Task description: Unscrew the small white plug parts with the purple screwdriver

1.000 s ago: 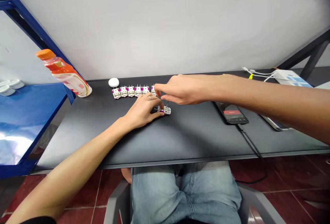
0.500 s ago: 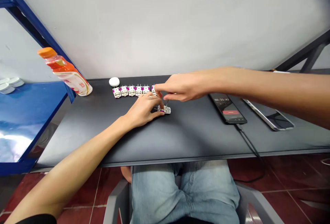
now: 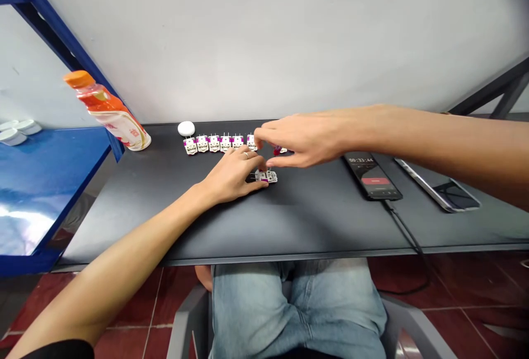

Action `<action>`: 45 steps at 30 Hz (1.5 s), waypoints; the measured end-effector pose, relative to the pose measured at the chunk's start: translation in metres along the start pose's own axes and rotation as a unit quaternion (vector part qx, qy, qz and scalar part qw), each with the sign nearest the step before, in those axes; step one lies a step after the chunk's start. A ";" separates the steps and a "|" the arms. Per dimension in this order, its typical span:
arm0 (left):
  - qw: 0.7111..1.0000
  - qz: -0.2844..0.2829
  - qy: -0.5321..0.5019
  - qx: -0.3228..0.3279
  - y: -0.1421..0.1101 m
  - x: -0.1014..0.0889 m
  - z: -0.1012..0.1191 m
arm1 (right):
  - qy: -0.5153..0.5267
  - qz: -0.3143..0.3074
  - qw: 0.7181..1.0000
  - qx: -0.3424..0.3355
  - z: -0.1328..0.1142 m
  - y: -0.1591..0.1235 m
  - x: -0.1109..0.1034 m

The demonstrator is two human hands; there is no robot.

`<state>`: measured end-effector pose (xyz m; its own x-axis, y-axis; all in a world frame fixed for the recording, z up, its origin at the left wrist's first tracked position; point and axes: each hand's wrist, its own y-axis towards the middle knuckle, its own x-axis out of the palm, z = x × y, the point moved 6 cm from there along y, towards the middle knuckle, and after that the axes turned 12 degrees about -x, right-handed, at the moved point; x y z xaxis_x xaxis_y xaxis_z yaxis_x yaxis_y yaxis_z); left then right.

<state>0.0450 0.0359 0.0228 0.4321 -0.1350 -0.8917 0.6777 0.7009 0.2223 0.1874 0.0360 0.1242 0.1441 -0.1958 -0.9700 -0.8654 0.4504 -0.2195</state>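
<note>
My left hand rests on the black tabletop, thumb and fingers closed on a small white-and-purple plastic part with metal pins that lies flat. My right hand hovers just above and behind this part, index finger and thumb spread apart with nothing visible between them. A thin pin seems to stick up from the part close to the right thumb. Behind the hands runs a row of similar white-and-purple parts. A small red piece shows in the gap under my right hand, partly hidden.
A white round object sits behind the row's left end. An orange-capped bottle stands at the back left. To the right lie a phone with a running timer, its cable, and a second phone.
My right index finger and thumb have moved apart and slightly away from the part. The red piece behind has come into sight. My left hand keeps its grip.
</note>
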 end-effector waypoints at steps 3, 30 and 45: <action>1.000 -0.002 -0.008 0.008 0.000 0.000 0.000 | -0.009 -0.028 0.998 0.060 0.005 -0.002 0.003; 0.997 -0.049 -0.056 0.019 -0.002 -0.005 0.005 | -0.074 -0.010 0.997 -0.034 -0.024 -0.012 0.005; 0.995 -0.052 -0.070 0.037 -0.004 -0.005 0.007 | -0.053 0.006 0.998 -0.045 -0.021 -0.010 0.005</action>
<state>0.0439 0.0294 0.0293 0.4321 -0.3051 -0.8487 0.7630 0.6254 0.1636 0.1868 0.0123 0.1235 0.1796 -0.0959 -0.9791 -0.9064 0.3706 -0.2026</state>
